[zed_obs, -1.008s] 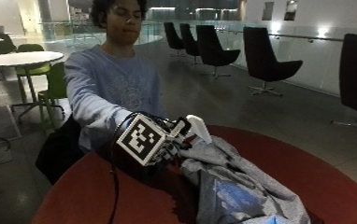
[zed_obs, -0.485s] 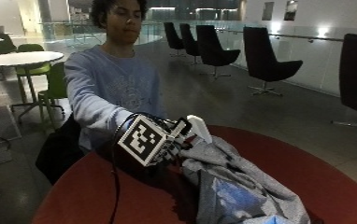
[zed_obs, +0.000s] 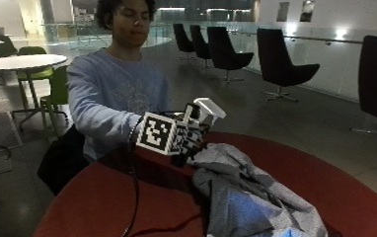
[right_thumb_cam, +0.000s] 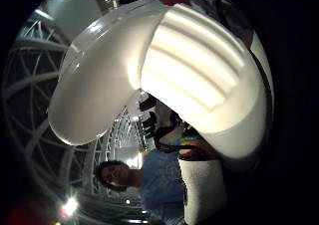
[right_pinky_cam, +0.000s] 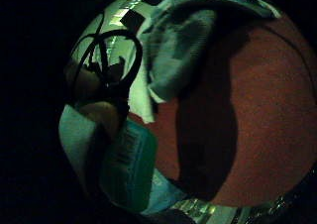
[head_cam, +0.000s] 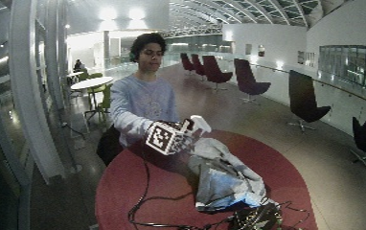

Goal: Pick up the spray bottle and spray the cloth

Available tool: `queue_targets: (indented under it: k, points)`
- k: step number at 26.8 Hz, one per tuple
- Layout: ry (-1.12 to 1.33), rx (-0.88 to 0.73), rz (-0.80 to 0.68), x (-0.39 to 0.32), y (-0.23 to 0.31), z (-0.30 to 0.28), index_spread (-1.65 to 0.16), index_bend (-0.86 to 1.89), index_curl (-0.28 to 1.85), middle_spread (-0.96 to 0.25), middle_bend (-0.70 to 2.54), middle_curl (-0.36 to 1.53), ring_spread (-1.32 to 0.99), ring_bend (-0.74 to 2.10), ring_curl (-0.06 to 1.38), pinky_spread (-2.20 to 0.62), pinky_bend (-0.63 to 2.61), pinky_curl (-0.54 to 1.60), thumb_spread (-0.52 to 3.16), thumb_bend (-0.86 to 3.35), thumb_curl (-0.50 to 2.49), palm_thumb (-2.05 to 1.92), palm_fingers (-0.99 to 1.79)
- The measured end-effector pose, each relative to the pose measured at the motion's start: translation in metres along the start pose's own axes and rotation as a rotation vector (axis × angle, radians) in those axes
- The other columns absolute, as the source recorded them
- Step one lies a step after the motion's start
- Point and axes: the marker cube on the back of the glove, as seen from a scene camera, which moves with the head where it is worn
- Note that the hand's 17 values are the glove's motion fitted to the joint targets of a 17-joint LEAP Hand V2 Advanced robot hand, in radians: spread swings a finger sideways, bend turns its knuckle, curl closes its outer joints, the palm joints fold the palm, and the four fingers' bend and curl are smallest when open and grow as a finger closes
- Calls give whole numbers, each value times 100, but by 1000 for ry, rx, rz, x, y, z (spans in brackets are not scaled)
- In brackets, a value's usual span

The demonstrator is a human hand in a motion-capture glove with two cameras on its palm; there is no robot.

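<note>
I'm working in a dim hall. Most of the light comes from ceiling lamps (head_cam: 109, 12) far behind the person and from small wall lights (zed_obs: 338, 33) along the side, which flare white. The table (zed_obs: 96, 207) shows dark red. The cloth (zed_obs: 254, 197) on it is grey, with its folds deep in shadow. The gloved hand (zed_obs: 190, 140) is almost black, and only the top of the bottle (zed_obs: 208, 108) it grips catches light. In the little finger side palm view, a broad shadow (right_pinky_cam: 198, 135) crosses the table. In the thumb side palm view, the bottle's white head glares and a lamp (right_thumb_cam: 70, 206) flares near the person.
</note>
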Motion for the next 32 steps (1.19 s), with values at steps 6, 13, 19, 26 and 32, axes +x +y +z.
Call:
queue_targets:
  k: [6,13,19,26,32]
  points:
    - [-129,46,-238,-36,5,61,-21,15,38,-3,31,46,-3,58,41,12,26,37,99,-2,55,78,116]
    - [-234,28,-402,-61,-3,146,-22,16,39,-3,32,46,-4,54,41,12,22,36,100,-3,54,77,112]
    - [-240,13,-451,-66,-13,200,-24,15,39,-4,34,46,-4,50,40,13,18,35,103,-3,52,76,111]
    - [-209,37,-471,-58,-23,240,-26,15,40,-4,26,45,-4,50,40,14,19,35,105,-2,51,76,108]
    - [-206,14,-492,-53,-23,259,-26,14,39,-5,24,44,-4,50,41,14,19,35,106,-2,50,76,109]
